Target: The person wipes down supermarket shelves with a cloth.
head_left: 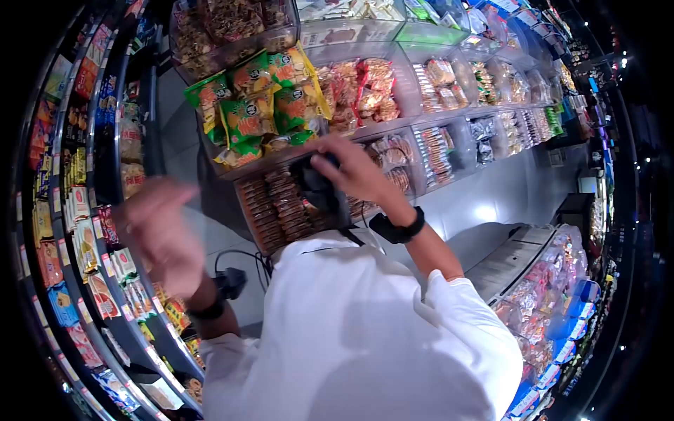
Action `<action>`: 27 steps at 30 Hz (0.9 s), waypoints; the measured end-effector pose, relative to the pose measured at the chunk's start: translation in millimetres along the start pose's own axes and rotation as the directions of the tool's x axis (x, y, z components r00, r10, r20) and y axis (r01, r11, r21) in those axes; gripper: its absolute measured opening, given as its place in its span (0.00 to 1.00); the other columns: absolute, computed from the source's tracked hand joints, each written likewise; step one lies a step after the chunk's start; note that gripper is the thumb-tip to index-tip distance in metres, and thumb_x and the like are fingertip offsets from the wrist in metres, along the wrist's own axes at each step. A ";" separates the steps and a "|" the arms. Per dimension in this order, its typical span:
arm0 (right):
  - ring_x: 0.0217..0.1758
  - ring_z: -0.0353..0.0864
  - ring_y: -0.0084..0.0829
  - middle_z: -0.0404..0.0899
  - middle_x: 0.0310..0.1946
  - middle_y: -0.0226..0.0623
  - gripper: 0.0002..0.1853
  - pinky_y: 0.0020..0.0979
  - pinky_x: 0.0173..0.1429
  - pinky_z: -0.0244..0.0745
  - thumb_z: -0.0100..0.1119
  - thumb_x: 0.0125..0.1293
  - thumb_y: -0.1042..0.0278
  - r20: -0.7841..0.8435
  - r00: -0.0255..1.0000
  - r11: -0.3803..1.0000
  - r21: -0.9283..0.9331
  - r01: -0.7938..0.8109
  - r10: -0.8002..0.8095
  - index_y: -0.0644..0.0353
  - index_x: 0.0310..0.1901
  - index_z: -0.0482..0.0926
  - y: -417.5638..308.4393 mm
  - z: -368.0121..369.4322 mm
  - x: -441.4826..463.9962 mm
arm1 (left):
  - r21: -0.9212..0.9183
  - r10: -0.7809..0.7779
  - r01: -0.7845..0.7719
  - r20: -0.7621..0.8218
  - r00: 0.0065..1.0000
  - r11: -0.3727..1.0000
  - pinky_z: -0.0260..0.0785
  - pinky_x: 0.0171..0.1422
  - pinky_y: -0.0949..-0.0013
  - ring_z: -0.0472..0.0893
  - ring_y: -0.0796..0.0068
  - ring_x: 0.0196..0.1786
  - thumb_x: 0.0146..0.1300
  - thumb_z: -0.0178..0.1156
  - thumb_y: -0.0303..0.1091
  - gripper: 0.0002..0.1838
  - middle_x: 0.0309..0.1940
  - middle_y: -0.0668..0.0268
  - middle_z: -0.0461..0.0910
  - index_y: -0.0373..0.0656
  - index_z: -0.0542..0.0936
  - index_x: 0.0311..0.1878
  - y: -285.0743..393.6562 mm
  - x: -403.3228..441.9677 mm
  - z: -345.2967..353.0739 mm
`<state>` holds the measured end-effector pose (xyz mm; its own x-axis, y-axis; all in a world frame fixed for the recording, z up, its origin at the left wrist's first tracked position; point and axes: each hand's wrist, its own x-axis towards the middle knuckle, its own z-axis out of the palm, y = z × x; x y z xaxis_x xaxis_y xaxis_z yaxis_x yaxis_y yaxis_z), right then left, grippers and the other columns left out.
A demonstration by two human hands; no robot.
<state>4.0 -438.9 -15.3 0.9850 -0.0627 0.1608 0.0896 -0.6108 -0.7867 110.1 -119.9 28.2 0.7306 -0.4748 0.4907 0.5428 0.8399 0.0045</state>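
My right hand (354, 170) is at the upper middle, with thumb and fingers bent around the top of a black device (319, 186) in front of my chest. Blur smears my left hand (160, 235), raised at the left near the snack shelves; its fingers are not clear enough to read. Each wrist has a black band. Just beyond my right hand are green and yellow snack bags (249, 112) in a clear bin. Brown packaged snacks (284, 196) stand in rows beside the black device.
Packed shelves (84, 210) curve along the left. Clear bins of wrapped snacks (439, 81) extend to the upper right. A grey ledge (516, 256) and a heap of shiny wrapped sweets (540, 309) are at the right. A black cable (242, 252) hangs near my left wrist.
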 end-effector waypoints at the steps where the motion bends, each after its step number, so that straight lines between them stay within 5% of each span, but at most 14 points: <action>1: 0.56 0.78 0.44 0.78 0.53 0.39 0.18 0.39 0.63 0.74 0.64 0.65 0.65 0.096 0.995 0.972 -0.234 -0.015 0.038 0.52 0.57 0.79 46.6 37.0 -15.1 | 0.607 -0.013 0.125 -0.185 0.983 0.785 0.73 0.54 0.68 0.81 0.70 0.46 0.72 0.54 0.29 0.08 0.45 0.59 0.79 0.38 0.78 0.50 -21.3 0.3 -37.0; 3: 0.62 0.73 0.41 0.75 0.57 0.35 0.20 0.47 0.68 0.67 0.64 0.62 0.57 0.117 0.986 0.832 -0.554 -0.032 0.115 0.46 0.56 0.80 108.4 85.5 -44.0 | 0.965 -0.227 0.239 -0.259 0.939 -0.112 0.74 0.53 0.71 0.82 0.75 0.47 0.69 0.57 0.22 0.06 0.47 0.60 0.80 0.36 0.77 0.47 -63.9 -10.0 -103.6; 6: 0.59 0.72 0.43 0.75 0.51 0.35 0.21 0.49 0.63 0.67 0.65 0.55 0.51 0.151 0.988 0.604 -0.789 0.111 0.015 0.50 0.48 0.82 133.3 112.1 -54.9 | 0.873 -0.474 0.433 -0.485 0.735 -0.223 0.75 0.55 0.63 0.82 0.65 0.49 0.67 0.62 0.30 0.11 0.47 0.59 0.81 0.38 0.79 0.50 -82.5 -69.4 -173.8; 7: 0.58 0.72 0.41 0.76 0.50 0.34 0.17 0.48 0.61 0.67 0.62 0.55 0.53 0.060 0.985 0.472 -0.872 0.131 -0.163 0.50 0.45 0.83 150.1 125.0 -59.0 | 0.812 -0.513 0.502 -0.580 0.633 -0.298 0.75 0.55 0.62 0.82 0.63 0.49 0.66 0.63 0.32 0.14 0.47 0.58 0.81 0.38 0.79 0.52 -88.9 -62.4 -155.9; 8: 0.57 0.72 0.41 0.77 0.48 0.34 0.16 0.47 0.60 0.67 0.61 0.55 0.54 0.089 0.982 0.447 -0.881 0.154 -0.164 0.50 0.44 0.83 166.3 133.7 -56.1 | 0.850 -0.566 0.348 -0.524 0.636 -0.396 0.75 0.58 0.61 0.83 0.63 0.50 0.64 0.64 0.32 0.17 0.47 0.56 0.81 0.37 0.79 0.54 -92.5 -74.2 -178.0; 9: 0.57 0.73 0.40 0.78 0.47 0.34 0.15 0.47 0.59 0.67 0.60 0.55 0.55 0.124 0.982 0.442 -0.879 0.176 -0.144 0.50 0.42 0.83 175.0 140.6 -53.3 | 0.795 -0.573 0.511 -0.597 0.561 -0.327 0.75 0.60 0.61 0.83 0.60 0.51 0.63 0.63 0.31 0.18 0.49 0.53 0.81 0.37 0.78 0.56 -94.6 -87.9 -197.6; 10: 0.57 0.73 0.40 0.78 0.47 0.34 0.15 0.47 0.59 0.67 0.60 0.55 0.55 0.077 0.988 0.448 -0.885 0.131 -0.137 0.50 0.42 0.83 171.7 141.6 -49.9 | 0.868 -0.624 0.355 -0.497 0.603 -0.348 0.75 0.61 0.61 0.83 0.58 0.52 0.61 0.62 0.28 0.20 0.50 0.51 0.81 0.36 0.77 0.57 -93.7 -97.4 -218.7; 12: 0.58 0.72 0.37 0.79 0.43 0.32 0.13 0.46 0.58 0.67 0.59 0.55 0.56 0.114 0.993 0.481 -0.873 0.080 0.042 0.50 0.39 0.84 168.0 141.9 -52.2 | 0.775 -0.551 0.358 -0.626 0.552 -0.521 0.74 0.60 0.60 0.83 0.52 0.54 0.58 0.66 0.29 0.24 0.49 0.50 0.82 0.35 0.76 0.58 -112.4 -90.3 -201.9; 15: 0.44 0.81 0.47 0.82 0.31 0.41 0.14 0.51 0.53 0.71 0.57 0.63 0.57 -0.170 0.981 0.751 -0.635 -0.182 0.094 0.56 0.46 0.78 126.8 130.5 -46.9 | 0.733 -0.455 0.448 -0.673 0.582 -0.512 0.74 0.58 0.58 0.82 0.49 0.53 0.57 0.68 0.32 0.28 0.46 0.49 0.82 0.36 0.73 0.61 -120.8 -120.7 -268.4; 17: 0.25 0.79 0.59 0.77 0.19 0.49 0.17 0.53 0.42 0.75 0.54 0.70 0.55 -0.329 0.935 0.879 -0.397 -0.262 0.131 0.60 0.51 0.71 91.2 110.9 -49.0 | 0.835 -0.469 0.276 -0.507 0.723 -0.477 0.75 0.56 0.57 0.83 0.52 0.52 0.59 0.70 0.35 0.35 0.48 0.50 0.81 0.39 0.66 0.67 -125.1 -133.2 -317.8; 18: 0.28 0.79 0.57 0.77 0.20 0.50 0.16 0.52 0.35 0.73 0.55 0.70 0.57 -0.373 0.915 0.924 -0.271 -0.269 0.157 0.60 0.49 0.70 64.7 97.4 -55.9 | 0.860 -0.625 -0.041 -0.336 0.704 -0.508 0.77 0.54 0.59 0.82 0.59 0.54 0.60 0.72 0.35 0.41 0.54 0.53 0.79 0.41 0.58 0.71 -124.2 -132.4 -332.6; 20: 0.28 0.78 0.58 0.75 0.19 0.50 0.15 0.54 0.35 0.70 0.54 0.71 0.58 -0.432 0.892 0.964 -0.153 -0.219 0.135 0.60 0.49 0.68 36.9 82.2 -65.2 | 0.752 -0.395 0.562 -0.659 0.640 -0.346 0.78 0.54 0.62 0.81 0.64 0.56 0.61 0.71 0.31 0.38 0.58 0.56 0.77 0.41 0.61 0.70 -153.5 -102.8 -254.2; 22: 0.29 0.77 0.58 0.74 0.21 0.51 0.12 0.53 0.33 0.68 0.52 0.72 0.61 -0.446 0.884 0.989 0.021 -0.143 0.137 0.58 0.48 0.68 6.9 59.9 -81.9 | 0.848 -0.493 0.497 -0.518 0.699 -0.186 0.77 0.56 0.63 0.82 0.65 0.54 0.60 0.70 0.27 0.31 0.55 0.59 0.78 0.41 0.69 0.65 -164.4 -108.6 -279.8; 27: 0.31 0.78 0.57 0.71 0.24 0.53 0.07 0.46 0.33 0.71 0.50 0.73 0.67 -0.635 0.750 0.982 0.127 -0.137 0.187 0.63 0.43 0.70 -27.5 22.8 -122.9 | 0.875 -0.595 0.147 -0.428 0.680 -0.462 0.68 0.64 0.51 0.76 0.47 0.60 0.57 0.69 0.43 0.27 0.57 0.46 0.77 0.39 0.78 0.57 -186.8 -120.8 -323.3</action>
<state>-116.2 -396.5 -27.0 0.6616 -0.6621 0.3521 -0.0282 -0.4911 -0.8706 54.4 -304.5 -313.6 0.3518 -0.9351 -0.0422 -0.5058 -0.2278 0.8320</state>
